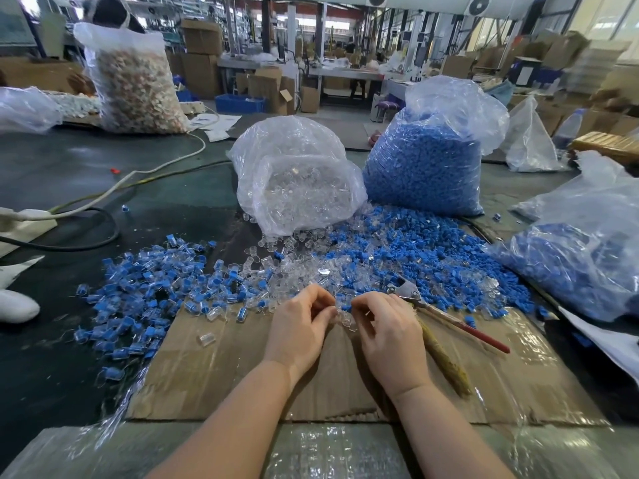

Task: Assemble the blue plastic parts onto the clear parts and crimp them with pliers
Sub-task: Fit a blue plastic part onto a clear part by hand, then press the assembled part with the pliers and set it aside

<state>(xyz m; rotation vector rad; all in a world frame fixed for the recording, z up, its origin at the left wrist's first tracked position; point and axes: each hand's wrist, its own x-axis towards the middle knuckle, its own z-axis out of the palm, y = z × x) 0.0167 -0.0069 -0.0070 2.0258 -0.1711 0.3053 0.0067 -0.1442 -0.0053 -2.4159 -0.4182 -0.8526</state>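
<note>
Above the cardboard sheet (214,368) at the worktop's near edge, your left hand (297,326) pinches a clear part (344,318) while your right hand (387,326) pinches a blue part (346,308): you seem to be mating them, so next reach for the pliers (415,299).

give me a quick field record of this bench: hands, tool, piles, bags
left hand: left hand pinches a clear part over the cardboard sheet
right hand: right hand pinches a blue part against that clear part
tool: pliers lie on the cardboard right of the hands, untouched, red handle towards the person
finished pile: assembled pieces spread to the left
loose stock: mixed blue and clear parts ahead of the hands
bags: clear parts bag at centre, blue parts bag to its right
</note>
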